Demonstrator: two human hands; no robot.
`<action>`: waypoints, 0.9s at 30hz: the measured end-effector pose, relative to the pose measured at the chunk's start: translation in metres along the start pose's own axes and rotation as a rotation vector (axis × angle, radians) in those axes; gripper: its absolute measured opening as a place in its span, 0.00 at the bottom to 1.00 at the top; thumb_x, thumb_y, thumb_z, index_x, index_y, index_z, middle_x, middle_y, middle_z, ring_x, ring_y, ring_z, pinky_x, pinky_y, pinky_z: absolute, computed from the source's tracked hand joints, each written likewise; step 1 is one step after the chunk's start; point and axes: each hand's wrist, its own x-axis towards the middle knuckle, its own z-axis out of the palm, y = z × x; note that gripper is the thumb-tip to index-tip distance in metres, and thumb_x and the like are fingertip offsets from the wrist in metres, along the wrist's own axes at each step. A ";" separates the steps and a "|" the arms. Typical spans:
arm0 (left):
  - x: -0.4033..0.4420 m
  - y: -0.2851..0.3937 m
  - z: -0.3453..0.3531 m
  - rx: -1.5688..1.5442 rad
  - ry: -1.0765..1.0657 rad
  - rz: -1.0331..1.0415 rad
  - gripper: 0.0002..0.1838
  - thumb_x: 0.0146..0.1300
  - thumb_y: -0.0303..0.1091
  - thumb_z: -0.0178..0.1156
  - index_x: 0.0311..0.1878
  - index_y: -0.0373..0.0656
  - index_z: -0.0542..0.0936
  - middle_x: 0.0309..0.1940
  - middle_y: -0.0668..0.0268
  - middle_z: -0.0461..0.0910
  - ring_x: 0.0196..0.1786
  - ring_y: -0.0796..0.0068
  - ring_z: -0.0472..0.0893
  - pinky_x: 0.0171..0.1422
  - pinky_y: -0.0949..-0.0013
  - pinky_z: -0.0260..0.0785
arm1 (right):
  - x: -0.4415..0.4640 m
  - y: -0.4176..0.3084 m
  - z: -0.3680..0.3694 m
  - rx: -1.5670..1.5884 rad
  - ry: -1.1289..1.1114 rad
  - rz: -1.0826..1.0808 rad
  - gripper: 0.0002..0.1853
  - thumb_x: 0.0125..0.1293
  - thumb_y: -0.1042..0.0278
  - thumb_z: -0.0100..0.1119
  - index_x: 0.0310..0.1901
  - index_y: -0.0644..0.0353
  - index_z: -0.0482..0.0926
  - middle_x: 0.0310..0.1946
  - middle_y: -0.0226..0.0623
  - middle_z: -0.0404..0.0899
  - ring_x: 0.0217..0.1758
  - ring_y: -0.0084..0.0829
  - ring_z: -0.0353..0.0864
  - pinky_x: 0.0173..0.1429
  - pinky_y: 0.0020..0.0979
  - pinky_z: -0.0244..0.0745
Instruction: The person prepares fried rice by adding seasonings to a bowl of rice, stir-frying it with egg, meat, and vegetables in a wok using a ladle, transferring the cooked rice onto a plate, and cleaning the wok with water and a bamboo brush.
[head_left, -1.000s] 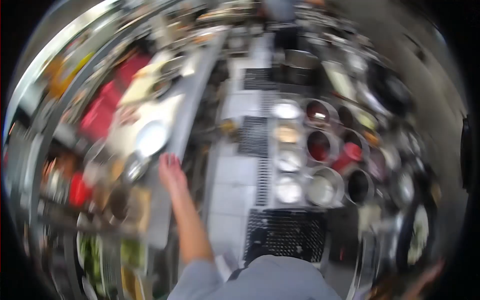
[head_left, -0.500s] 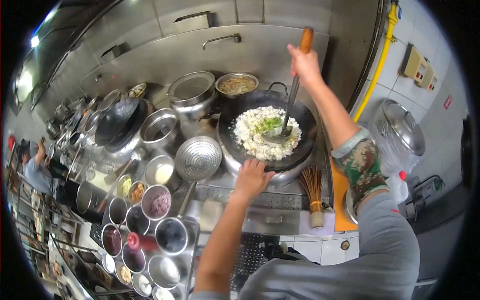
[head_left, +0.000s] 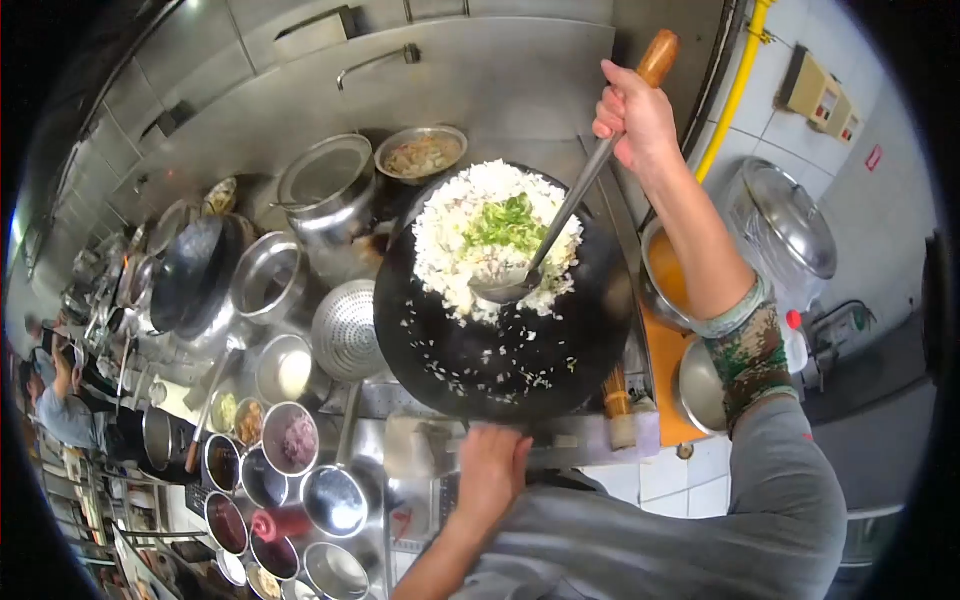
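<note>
My right hand (head_left: 640, 115) is closed round the long handle of a ladle (head_left: 577, 205) with a wooden grip. The ladle's bowl rests in white rice (head_left: 450, 240) heaped toward the far side of a black wok (head_left: 430, 335). Chopped green vegetable (head_left: 508, 222) lies on top of the rice, and loose grains cling to the bare near side. At the wok's near edge my left hand (head_left: 490, 468) is closed, its fingers partly hidden; it appears to grip the wok, which is tilted with its near side raised.
A perforated strainer (head_left: 348, 330) lies left of the wok. Several ingredient pots, one with chopped onion (head_left: 298, 440), and a red squeeze bottle (head_left: 280, 523) stand lower left. Behind are a lidded pot (head_left: 325, 180) and a food bowl (head_left: 422, 155). Another person (head_left: 62, 405) stands far left.
The wok has come toward me and tilted, and the rice has gathered at its far side. My left hand moved nearer my body; the ladle leans more to the right.
</note>
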 end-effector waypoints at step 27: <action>-0.151 -0.074 0.060 -0.469 -0.951 -0.506 0.21 0.67 0.43 0.54 0.57 0.42 0.76 0.49 0.54 0.80 0.53 0.58 0.79 0.60 0.57 0.68 | 0.017 0.035 0.027 -0.059 -0.162 -0.060 0.21 0.66 0.62 0.59 0.19 0.50 0.59 0.10 0.20 0.52 0.10 0.17 0.51 0.16 0.25 0.51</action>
